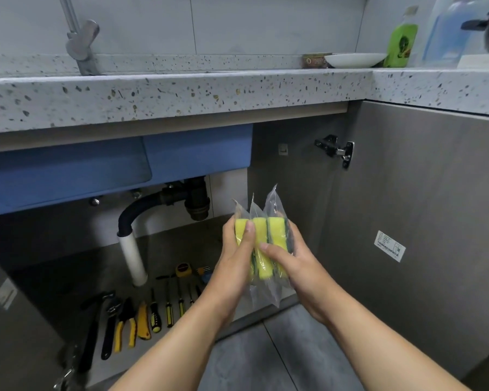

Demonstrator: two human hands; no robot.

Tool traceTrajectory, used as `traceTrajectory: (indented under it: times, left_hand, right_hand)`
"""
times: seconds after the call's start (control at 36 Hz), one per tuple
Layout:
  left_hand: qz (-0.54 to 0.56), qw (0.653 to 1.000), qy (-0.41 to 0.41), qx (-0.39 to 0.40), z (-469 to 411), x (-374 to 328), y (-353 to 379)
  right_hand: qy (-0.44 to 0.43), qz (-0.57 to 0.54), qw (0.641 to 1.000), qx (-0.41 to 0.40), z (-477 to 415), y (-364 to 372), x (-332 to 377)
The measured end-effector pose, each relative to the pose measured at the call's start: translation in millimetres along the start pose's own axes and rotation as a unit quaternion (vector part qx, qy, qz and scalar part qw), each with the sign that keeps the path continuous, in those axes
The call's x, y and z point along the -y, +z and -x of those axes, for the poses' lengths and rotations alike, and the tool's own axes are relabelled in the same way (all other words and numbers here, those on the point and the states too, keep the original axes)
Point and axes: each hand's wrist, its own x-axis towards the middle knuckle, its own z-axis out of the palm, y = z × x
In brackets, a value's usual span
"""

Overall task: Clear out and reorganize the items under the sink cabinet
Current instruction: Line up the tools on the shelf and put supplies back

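So left hand (233,266) and right hand (299,263) clamp three yellow-green sponges in clear plastic wrappers (259,232) between them, probably keeping them bundled; yellow-handled tools (153,317) lie lined up below the left hand

— What are we holding?

— Three yellow sponges (261,246) with dark green scouring backs, each in its own clear wrapper. They stand on end, side by side, pressed together between our left hand (235,266) and right hand (297,266).

— And on the cabinet floor (181,244)?

— We see tools laid in a row: a black hammer (91,340), a wrench (109,331), yellow-handled pliers (127,307), a yellow knife (143,320) and several screwdrivers (168,313), with a tape measure (183,270) behind them.
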Motion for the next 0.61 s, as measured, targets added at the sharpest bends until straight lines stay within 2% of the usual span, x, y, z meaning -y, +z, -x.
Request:
traceTrajectory:
  times: [0.36,0.44,0.56,0.61]
  left_hand:
    - [-0.005,0.998,0.037,-0.053,0.1,-5.8,6.0]
    - [-0.025,0.999,0.018,-0.039,0.4,-4.6,9.0]
    - [-0.179,0.98,0.007,-0.083,-4.3,-3.5,12.3]
    - [-0.213,0.971,0.005,-0.103,-5.2,-7.3,13.6]
  right_hand:
    - [0.059,-0.009,0.998,-0.015,5.7,9.4,7.2]
    - [0.06,-0.039,0.996,-0.057,7.2,12.9,7.7]
    - [0.066,-0.037,0.994,-0.084,10.3,20.5,11.7]
    - [0.071,-0.041,0.991,-0.11,10.0,21.8,13.2]
